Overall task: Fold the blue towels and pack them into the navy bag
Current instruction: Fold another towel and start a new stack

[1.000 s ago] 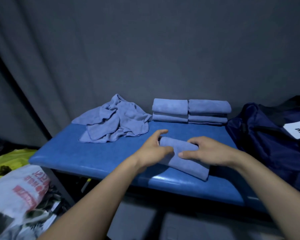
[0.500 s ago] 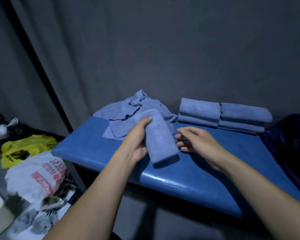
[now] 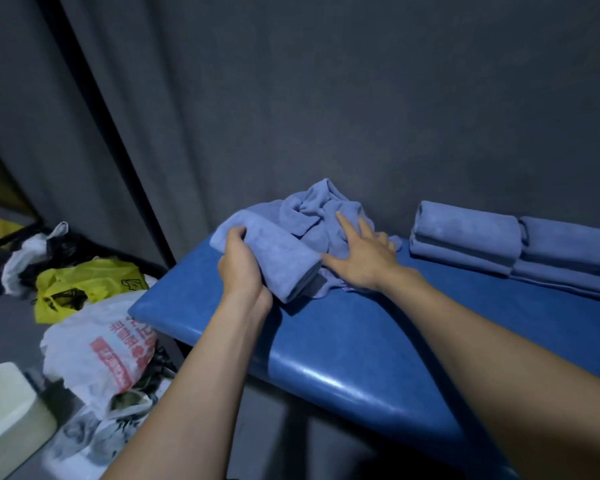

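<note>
Head view, near to far: the blue desk [image 3: 361,341] has a shiny padded top, and its near edge is bare

A little farther in, the left hand [image 3: 241,268] is wrapped around a folded towel [image 3: 278,258], with the thumb on top and the fingers hidden under it. This towel is a thick, soft roll. Its long side runs from the far left down to the near right, and the open end points near and right, toward the person. It looks light and squashy, so it may come undone if held by one corner. I think the best place to hold it is around the middle, with the layers squeezed together

Just beside it, the right hand [image 3: 359,258] is spread wide and lies flat on the messy towel pile [image 3: 323,216], gripping nothing. The pile is floppy and crumpled, with no clear direction. A loose edge or corner would be the place to pick one up

Farther right, well apart from the hands, sit the folded towel stacks [image 3: 499,244], two side by side near the wall. Their long sides run left to right

The navy bag is not in view
</note>
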